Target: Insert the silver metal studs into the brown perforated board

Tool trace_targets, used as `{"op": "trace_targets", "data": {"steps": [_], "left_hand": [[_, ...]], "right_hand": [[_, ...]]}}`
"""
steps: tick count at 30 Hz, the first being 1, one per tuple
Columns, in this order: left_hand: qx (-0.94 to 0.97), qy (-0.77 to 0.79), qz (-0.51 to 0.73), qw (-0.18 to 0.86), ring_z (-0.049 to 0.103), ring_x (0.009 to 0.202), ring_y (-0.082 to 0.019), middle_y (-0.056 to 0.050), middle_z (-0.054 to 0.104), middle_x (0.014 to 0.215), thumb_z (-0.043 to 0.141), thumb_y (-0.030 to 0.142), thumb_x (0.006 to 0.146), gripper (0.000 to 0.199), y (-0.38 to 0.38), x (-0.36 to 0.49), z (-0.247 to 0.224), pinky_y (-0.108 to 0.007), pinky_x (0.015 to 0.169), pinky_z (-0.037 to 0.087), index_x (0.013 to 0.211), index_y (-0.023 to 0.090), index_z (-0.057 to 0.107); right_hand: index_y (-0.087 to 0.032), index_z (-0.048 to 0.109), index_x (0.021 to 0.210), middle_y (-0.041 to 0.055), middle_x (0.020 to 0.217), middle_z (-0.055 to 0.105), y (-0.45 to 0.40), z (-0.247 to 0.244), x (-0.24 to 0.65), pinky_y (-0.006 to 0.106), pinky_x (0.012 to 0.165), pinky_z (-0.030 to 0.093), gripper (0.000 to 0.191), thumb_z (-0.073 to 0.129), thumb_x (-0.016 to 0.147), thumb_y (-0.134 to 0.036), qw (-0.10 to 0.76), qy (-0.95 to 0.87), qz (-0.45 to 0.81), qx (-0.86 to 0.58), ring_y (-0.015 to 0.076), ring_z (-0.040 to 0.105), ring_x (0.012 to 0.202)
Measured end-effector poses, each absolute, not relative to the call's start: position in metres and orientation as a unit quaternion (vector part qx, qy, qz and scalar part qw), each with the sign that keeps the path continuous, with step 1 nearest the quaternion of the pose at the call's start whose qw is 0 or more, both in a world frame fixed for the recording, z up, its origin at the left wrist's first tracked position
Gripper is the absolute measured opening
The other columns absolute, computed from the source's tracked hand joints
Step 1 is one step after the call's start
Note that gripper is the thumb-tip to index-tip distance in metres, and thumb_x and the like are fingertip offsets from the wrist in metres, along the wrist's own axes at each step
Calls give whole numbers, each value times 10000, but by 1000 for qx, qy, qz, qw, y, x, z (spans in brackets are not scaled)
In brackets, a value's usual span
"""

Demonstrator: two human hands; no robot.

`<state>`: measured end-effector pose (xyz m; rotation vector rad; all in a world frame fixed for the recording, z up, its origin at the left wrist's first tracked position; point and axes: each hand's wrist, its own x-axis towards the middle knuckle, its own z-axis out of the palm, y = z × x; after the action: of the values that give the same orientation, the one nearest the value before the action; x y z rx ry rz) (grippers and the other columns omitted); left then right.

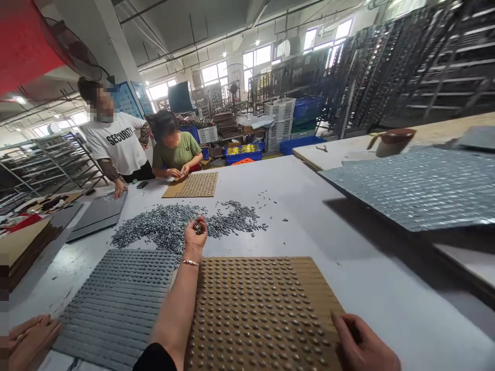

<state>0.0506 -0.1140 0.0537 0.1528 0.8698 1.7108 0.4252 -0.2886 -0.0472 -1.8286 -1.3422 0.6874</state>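
My left hand (196,234) is raised over the near edge of a pile of small shiny grey oval pieces (162,224). Its fingers curl around several of these pieces. Below that forearm lies a brown ridged cardboard sheet (320,283), with rows of the oval pieces set along most of it and bare ridges at its right. At the sheet's lower right edge is my right hand (365,342), thumb and fingers closed together. Whether it grips the edge or a small piece cannot be made out.
A grey filled sheet (119,304) lies to the left, another person's hands (33,340) at its corner. Across the table, a co-worker (176,149) handles pieces over a cardboard sheet (168,191); another person (116,139) stands beside. Stacked grey sheets (425,180) overhang at right, near a brown jug (394,142).
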Motion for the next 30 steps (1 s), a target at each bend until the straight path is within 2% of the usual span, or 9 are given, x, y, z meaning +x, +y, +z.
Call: {"op": "trace_targets", "data": {"steps": [2, 4, 7, 10, 14, 18, 24, 27, 30], "left_hand": [[63, 353, 724, 589, 660, 804, -147, -119, 652, 855, 397, 128, 891, 231, -154, 76, 52, -228, 610, 575, 843, 95, 621], [57, 339, 712, 612, 659, 961, -203, -155, 672, 973, 412, 140, 865, 235, -196, 103, 45, -298, 716, 600, 878, 94, 642], [42, 304, 684, 662, 611, 1118, -246, -169, 682, 1064, 424, 138, 839, 266, -255, 143, 31, -370, 847, 582, 936, 98, 669], [30, 288, 648, 704, 578, 1182, -240, -146, 698, 1063, 406, 149, 857, 294, -301, 173, 22, -388, 931, 544, 946, 115, 684], [29, 307, 579, 754, 551, 1220, -253, -132, 695, 1091, 392, 185, 877, 318, -333, 196, 18, -426, 981, 508, 963, 131, 693], [-1, 327, 546, 771, 556, 1214, -251, -135, 696, 1084, 400, 197, 876, 325, -347, 210, 14, -411, 1022, 477, 968, 112, 700], [-10, 367, 500, 785, 640, 1080, -225, -126, 718, 1010, 458, 169, 833, 273, -364, 238, -5, -361, 1008, 485, 900, 121, 718], [-31, 372, 473, 798, 667, 1008, -199, -113, 729, 958, 481, 148, 817, 246, -372, 249, -12, -319, 996, 488, 847, 123, 724], [-37, 372, 447, 812, 662, 998, -186, -99, 725, 960, 502, 140, 818, 218, -375, 255, -14, -297, 963, 503, 834, 134, 720]], "right_hand": [[-254, 577, 732, 60, 689, 674, -292, -29, 411, 351, 619, 520, 356, 458, 817, -579, 406, -552, 285, -670, 248, 634, 641], [-221, 598, 789, 70, 774, 685, -300, -13, 391, 322, 665, 519, 348, 460, 859, -533, 427, -609, 311, -592, 224, 634, 708], [-210, 600, 844, 56, 793, 658, -316, 9, 360, 292, 679, 498, 270, 438, 939, -404, 438, -697, 314, -473, 185, 603, 724], [-209, 603, 930, 53, 842, 638, -332, 24, 340, 290, 715, 493, 161, 473, 945, -304, 422, -755, 289, -410, 176, 594, 776], [-219, 598, 1055, 76, 975, 620, -350, 24, 341, 310, 787, 504, 161, 487, 946, -258, 384, -788, 272, -397, 185, 595, 884], [-223, 595, 1098, 80, 1014, 611, -367, 12, 357, 311, 794, 507, 187, 523, 928, -242, 346, -794, 266, -424, 189, 593, 915], [-197, 599, 961, 66, 935, 620, -389, 0, 379, 283, 716, 492, 116, 500, 939, -252, 278, -804, 248, -464, 178, 594, 830], [-186, 580, 854, 57, 845, 613, -397, -1, 388, 267, 654, 462, 165, 462, 948, -252, 242, -820, 224, -468, 168, 571, 754], [-182, 564, 826, 55, 805, 597, -402, -3, 393, 264, 646, 442, 201, 425, 955, -248, 263, -807, 235, -474, 161, 551, 725]]}}
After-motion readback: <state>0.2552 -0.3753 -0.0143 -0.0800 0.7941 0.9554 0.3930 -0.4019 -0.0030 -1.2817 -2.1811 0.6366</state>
